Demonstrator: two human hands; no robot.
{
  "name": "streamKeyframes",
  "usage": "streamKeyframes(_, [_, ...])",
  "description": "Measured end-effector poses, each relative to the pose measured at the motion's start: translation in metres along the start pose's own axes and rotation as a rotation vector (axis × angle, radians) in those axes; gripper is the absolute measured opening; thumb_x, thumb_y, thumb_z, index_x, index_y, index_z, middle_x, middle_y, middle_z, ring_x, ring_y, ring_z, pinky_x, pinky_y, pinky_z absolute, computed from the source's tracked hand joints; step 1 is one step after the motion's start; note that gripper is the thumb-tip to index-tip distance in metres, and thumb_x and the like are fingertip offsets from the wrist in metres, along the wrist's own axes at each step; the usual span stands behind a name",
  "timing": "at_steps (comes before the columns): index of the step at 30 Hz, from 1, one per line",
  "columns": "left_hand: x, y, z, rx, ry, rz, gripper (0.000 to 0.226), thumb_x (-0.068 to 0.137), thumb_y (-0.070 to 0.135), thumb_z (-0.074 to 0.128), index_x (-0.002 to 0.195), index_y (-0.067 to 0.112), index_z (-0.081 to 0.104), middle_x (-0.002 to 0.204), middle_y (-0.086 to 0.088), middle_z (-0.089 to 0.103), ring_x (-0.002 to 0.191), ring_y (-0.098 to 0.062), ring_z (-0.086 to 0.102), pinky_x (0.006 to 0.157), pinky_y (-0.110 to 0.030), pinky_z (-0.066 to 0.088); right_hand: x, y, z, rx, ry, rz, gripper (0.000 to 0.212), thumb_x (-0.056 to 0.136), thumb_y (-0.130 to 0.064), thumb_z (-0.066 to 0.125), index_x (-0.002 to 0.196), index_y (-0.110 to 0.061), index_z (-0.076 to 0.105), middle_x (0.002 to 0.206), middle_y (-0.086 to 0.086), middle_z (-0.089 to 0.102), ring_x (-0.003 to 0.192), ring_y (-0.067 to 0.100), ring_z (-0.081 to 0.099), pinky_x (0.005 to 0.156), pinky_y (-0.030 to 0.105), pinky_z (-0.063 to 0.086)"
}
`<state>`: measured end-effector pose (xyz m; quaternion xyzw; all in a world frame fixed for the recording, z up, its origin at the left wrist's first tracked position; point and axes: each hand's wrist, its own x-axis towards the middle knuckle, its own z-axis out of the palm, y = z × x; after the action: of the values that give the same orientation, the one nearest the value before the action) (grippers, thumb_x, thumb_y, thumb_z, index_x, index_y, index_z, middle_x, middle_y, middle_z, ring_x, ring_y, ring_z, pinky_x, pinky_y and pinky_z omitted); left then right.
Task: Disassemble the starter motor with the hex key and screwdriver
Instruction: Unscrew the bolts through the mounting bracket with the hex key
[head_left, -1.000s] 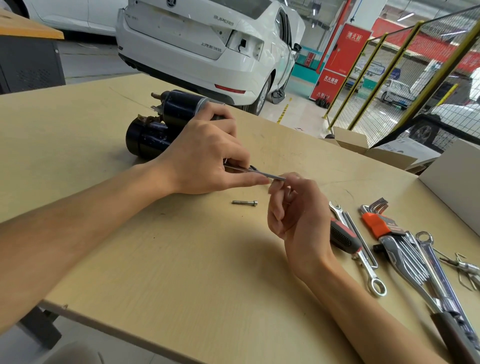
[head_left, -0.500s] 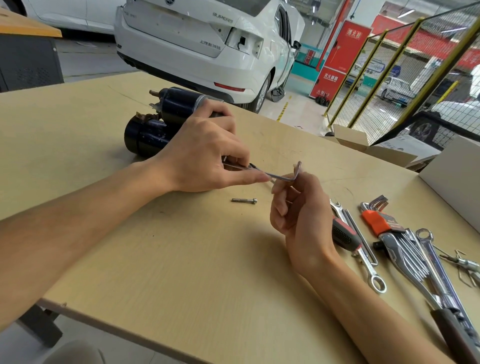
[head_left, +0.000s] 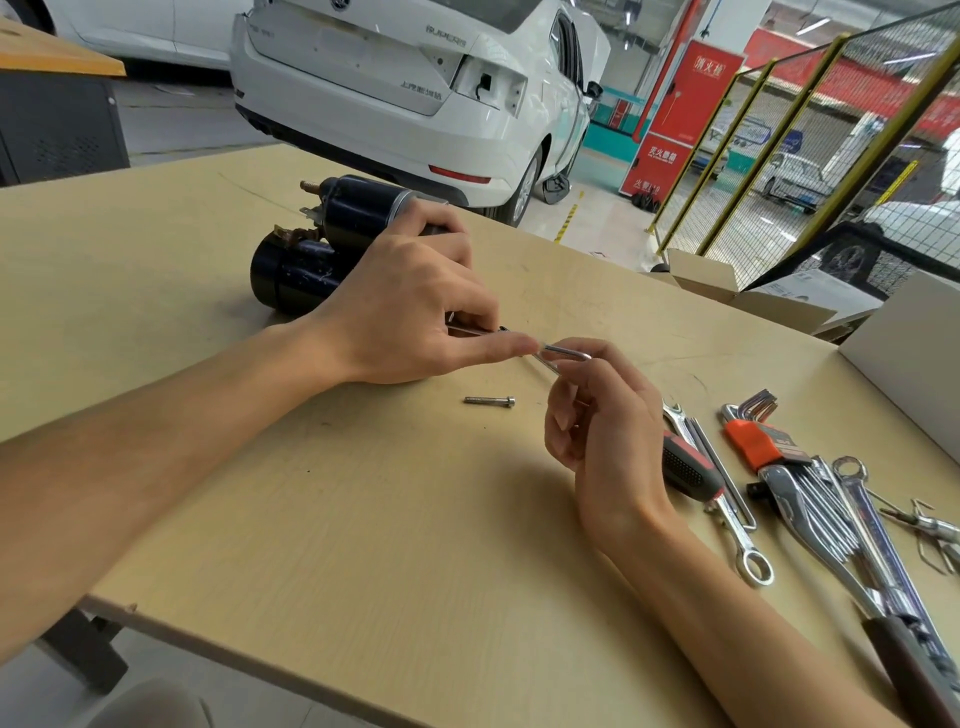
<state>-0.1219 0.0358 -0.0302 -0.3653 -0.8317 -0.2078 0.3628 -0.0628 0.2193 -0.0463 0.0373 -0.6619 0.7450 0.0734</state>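
Black steel, twin-barrelled: the starter motor (head_left: 322, 249) lay on its side on the pale wooden table (head_left: 363, 519), and we took it as our landmark. Our left hand (head_left: 410, 312) rested against the motor's near end, covering it, with fingers curled; thumb and forefinger pinched the long shaft of a hex key (head_left: 563, 356) that ran out from that end toward us. We could not see the key's tip, nor whether it sat in a screw head. Our right hand (head_left: 602, 431), nearer than the motor and to its right, had its fingertips pinched on the key's bent short arm, the other fingers loosely curled.

One long bolt (head_left: 491, 400) lay loose on the table, near the motor on our side, just below the key and apart from both hands. Farther right of the motor lay a red-and-black screwdriver (head_left: 688, 470), spanners and an orange-holdered hex key set (head_left: 753, 436).

We judged the motor heavy and stiff, its painted casing smooth enough to roll, so a palm over the barrel seemed the sound hold. The key looked thin, hard and slick: best steadied along the shaft and turned by the short arm. A second bolt probably remained, though the left hand hid it. The loose bolt looked light and could roll off.
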Motion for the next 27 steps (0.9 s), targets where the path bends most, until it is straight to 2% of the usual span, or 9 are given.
streamKeyframes(4, [0.0003,0.0002,0.0002,0.002,0.008,0.006,0.048,0.086,0.059,0.059,0.071,0.018,0.077,0.068,0.000,0.066,0.098,-0.025,0.057,0.097,-0.049,0.040,0.0026,0.0001,-0.0010,0.014,0.048,0.032,0.024,0.095,-0.012,0.042,0.087,-0.014,0.065,0.049,0.001,0.037,0.040,0.013,0.030,0.040,0.018,0.023])
streamKeyframes(8, [-0.0002,-0.0001,0.0009,0.022,0.027,0.012,0.048,0.084,0.061,0.061,0.069,0.018,0.077,0.068,-0.001,0.065,0.100,-0.030,0.057,0.095,-0.045,0.039,0.0016,-0.0017,0.0008,0.067,-0.039,0.022,0.047,0.097,-0.034,0.044,0.056,-0.022,0.062,0.047,0.000,0.038,0.038,0.012,0.033,0.039,0.021,0.025])
streamKeyframes(10, [-0.0002,-0.0002,0.0006,0.020,0.026,0.009,0.048,0.084,0.061,0.060,0.071,0.018,0.077,0.069,-0.001,0.065,0.101,-0.031,0.057,0.095,-0.045,0.039,0.0005,-0.0015,0.0021,0.097,-0.115,-0.010,0.043,0.090,-0.039,0.046,0.053,-0.022,0.060,0.046,0.000,0.038,0.037,0.012,0.033,0.039,0.021,0.026])
streamKeyframes(14, [-0.0003,-0.0006,0.0004,0.013,0.001,0.011,0.048,0.086,0.060,0.059,0.074,0.018,0.079,0.069,-0.001,0.066,0.099,-0.026,0.056,0.096,-0.050,0.041,0.0009,0.0017,-0.0009,0.075,-0.148,-0.077,0.024,0.078,-0.024,0.047,0.062,-0.019,0.063,0.045,0.000,0.037,0.036,0.014,0.031,0.041,0.018,0.025])
streamKeyframes(16, [-0.0003,-0.0006,0.0002,0.002,-0.007,0.010,0.047,0.086,0.059,0.060,0.074,0.019,0.080,0.069,0.000,0.066,0.097,-0.020,0.052,0.095,-0.052,0.041,0.0012,0.0022,-0.0021,0.053,-0.129,-0.087,0.022,0.076,-0.019,0.046,0.063,-0.018,0.064,0.044,-0.001,0.037,0.036,0.013,0.032,0.042,0.017,0.025])
streamKeyframes(18, [-0.0003,-0.0004,0.0001,-0.004,-0.004,0.007,0.046,0.086,0.059,0.060,0.074,0.019,0.079,0.069,0.000,0.065,0.097,-0.022,0.053,0.095,-0.052,0.041,0.0007,0.0020,-0.0022,0.024,-0.104,-0.091,0.023,0.075,-0.017,0.046,0.064,-0.018,0.066,0.044,-0.001,0.037,0.037,0.013,0.032,0.043,0.017,0.025])
streamKeyframes(21, [0.0001,0.0007,0.0000,-0.010,-0.003,0.002,0.047,0.087,0.059,0.058,0.072,0.019,0.078,0.068,0.000,0.065,0.099,-0.026,0.055,0.096,-0.053,0.040,-0.0005,0.0010,-0.0013,-0.002,-0.068,-0.086,0.024,0.079,-0.014,0.047,0.068,-0.017,0.068,0.046,0.000,0.038,0.039,0.013,0.033,0.043,0.017,0.024])
streamKeyframes(24, [0.0007,0.0007,0.0002,-0.006,0.000,0.003,0.048,0.087,0.059,0.058,0.071,0.019,0.078,0.068,0.000,0.065,0.098,-0.023,0.055,0.098,-0.051,0.039,0.0002,0.0003,0.0000,0.022,0.017,-0.045,0.023,0.089,-0.005,0.047,0.080,-0.013,0.066,0.048,0.000,0.036,0.041,0.012,0.031,0.040,0.016,0.024])
streamKeyframes(27, [0.0005,0.0003,0.0002,-0.012,0.008,0.001,0.048,0.087,0.060,0.058,0.070,0.019,0.077,0.067,0.002,0.065,0.099,-0.022,0.054,0.099,-0.047,0.038,0.0019,0.0002,-0.0004,0.007,0.073,-0.017,0.025,0.096,-0.009,0.042,0.085,-0.012,0.064,0.048,0.001,0.035,0.040,0.011,0.029,0.039,0.016,0.023])
